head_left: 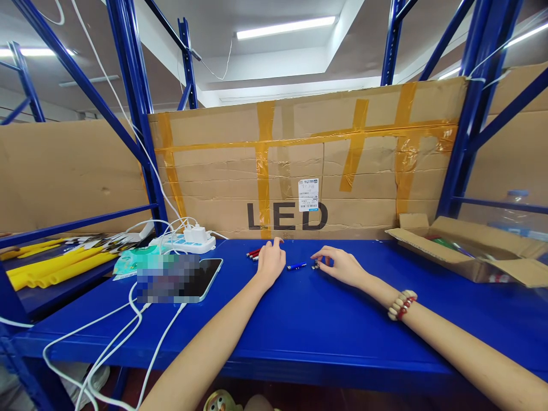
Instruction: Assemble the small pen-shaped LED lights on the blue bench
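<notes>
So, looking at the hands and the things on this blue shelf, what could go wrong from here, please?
The blue pen-like item lies loose between the left hand and the right hand; if it is round, a bump might set it rolling.
White cables hang over the front edge of the blue shelf; a snag could drag the phone, if one is plugged into it.

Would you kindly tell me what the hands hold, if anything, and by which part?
Cannot be told: the right hand is at a small dark object, the left hand beside red items.
</notes>
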`<action>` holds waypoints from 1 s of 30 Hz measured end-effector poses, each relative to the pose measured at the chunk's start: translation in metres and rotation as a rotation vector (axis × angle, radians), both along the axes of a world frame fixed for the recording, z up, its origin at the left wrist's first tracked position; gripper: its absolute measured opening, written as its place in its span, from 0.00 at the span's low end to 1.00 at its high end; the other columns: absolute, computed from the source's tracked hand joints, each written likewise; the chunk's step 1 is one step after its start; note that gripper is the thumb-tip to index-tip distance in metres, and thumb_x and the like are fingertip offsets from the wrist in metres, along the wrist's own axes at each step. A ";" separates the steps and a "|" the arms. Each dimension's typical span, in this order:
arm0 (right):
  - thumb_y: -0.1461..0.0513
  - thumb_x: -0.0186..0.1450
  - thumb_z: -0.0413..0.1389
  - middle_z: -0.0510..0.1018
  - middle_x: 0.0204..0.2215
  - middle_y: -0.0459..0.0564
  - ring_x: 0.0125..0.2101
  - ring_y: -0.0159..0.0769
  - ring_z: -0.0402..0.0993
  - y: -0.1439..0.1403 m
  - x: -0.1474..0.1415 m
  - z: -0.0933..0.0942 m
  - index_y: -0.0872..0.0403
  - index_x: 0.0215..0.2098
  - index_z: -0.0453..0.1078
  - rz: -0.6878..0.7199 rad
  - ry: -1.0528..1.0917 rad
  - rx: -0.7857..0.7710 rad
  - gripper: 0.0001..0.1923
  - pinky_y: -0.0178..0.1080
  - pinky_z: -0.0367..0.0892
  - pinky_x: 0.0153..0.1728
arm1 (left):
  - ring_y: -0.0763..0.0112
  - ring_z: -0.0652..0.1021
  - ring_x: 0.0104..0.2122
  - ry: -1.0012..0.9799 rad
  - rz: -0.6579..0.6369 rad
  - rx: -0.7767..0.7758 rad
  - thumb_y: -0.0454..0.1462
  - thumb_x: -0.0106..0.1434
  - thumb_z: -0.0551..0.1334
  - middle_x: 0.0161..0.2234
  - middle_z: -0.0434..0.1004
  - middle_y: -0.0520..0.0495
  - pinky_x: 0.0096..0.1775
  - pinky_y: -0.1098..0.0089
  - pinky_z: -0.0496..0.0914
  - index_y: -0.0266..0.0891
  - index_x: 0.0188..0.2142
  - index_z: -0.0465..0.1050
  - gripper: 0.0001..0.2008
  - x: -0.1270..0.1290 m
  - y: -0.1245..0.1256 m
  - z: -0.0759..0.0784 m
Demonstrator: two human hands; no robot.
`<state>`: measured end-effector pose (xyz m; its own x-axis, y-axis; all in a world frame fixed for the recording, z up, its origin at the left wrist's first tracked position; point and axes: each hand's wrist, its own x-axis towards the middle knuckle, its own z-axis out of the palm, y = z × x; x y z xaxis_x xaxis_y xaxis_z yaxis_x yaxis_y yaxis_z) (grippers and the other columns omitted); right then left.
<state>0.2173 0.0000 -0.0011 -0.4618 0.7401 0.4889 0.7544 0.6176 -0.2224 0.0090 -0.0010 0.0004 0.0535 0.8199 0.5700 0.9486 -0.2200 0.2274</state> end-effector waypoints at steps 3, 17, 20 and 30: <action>0.62 0.58 0.50 0.73 0.34 0.43 0.29 0.30 0.68 -0.001 -0.001 0.001 0.48 0.37 0.71 0.001 -0.002 -0.005 0.11 0.31 0.57 0.25 | 0.66 0.73 0.36 -0.006 0.009 0.049 0.31 0.60 0.47 0.32 0.71 0.45 0.40 0.68 0.63 0.39 0.45 0.64 0.15 0.001 -0.001 0.000; 0.64 0.57 0.50 0.72 0.34 0.44 0.27 0.28 0.67 -0.004 -0.002 0.003 0.49 0.38 0.71 0.000 0.004 0.017 0.12 0.31 0.58 0.24 | 0.66 0.71 0.35 0.008 -0.011 0.097 0.32 0.56 0.53 0.32 0.67 0.47 0.39 0.68 0.63 0.41 0.41 0.65 0.13 0.001 -0.001 -0.002; 0.65 0.56 0.50 0.73 0.33 0.44 0.26 0.28 0.67 -0.004 -0.002 0.004 0.49 0.37 0.71 -0.006 0.038 0.037 0.13 0.31 0.58 0.23 | 0.66 0.71 0.35 0.020 -0.009 0.084 0.32 0.55 0.54 0.33 0.67 0.46 0.39 0.68 0.64 0.41 0.41 0.65 0.13 0.001 -0.001 -0.001; 0.49 0.57 0.54 0.69 0.13 0.48 0.15 0.31 0.68 0.000 -0.012 0.004 0.57 0.15 0.63 0.051 0.883 -0.570 0.22 0.33 0.68 0.19 | 0.64 0.70 0.40 0.020 -0.019 0.032 0.34 0.57 0.52 0.29 0.67 0.46 0.40 0.68 0.64 0.39 0.39 0.65 0.10 0.002 -0.005 0.002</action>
<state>0.2054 -0.0004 0.0033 -0.1479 0.9562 0.2528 0.1593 0.2753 -0.9481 0.0114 -0.0061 0.0029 0.0801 0.8001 0.5945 0.9484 -0.2446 0.2015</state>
